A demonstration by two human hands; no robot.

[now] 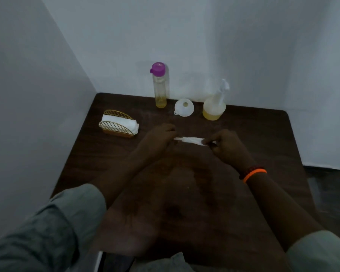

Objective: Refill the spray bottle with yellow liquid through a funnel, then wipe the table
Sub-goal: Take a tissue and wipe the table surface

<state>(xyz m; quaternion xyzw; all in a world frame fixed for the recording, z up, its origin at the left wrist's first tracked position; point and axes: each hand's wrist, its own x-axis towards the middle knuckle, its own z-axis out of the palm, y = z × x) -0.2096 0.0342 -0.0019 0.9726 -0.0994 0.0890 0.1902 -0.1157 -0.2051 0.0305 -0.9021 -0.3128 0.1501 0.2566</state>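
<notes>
Seemingly at the wiping step, the left hand and right hand each pinch one end of a white tissue, held stretched between them just above the dark table. Beyond the hands stand the spray bottle, capped and part full of yellow liquid, a funnel and a purple-capped bottle. Left of the left hand sits a napkin holder. Next, the tissue probably needs pressing flat to the table.
</notes>
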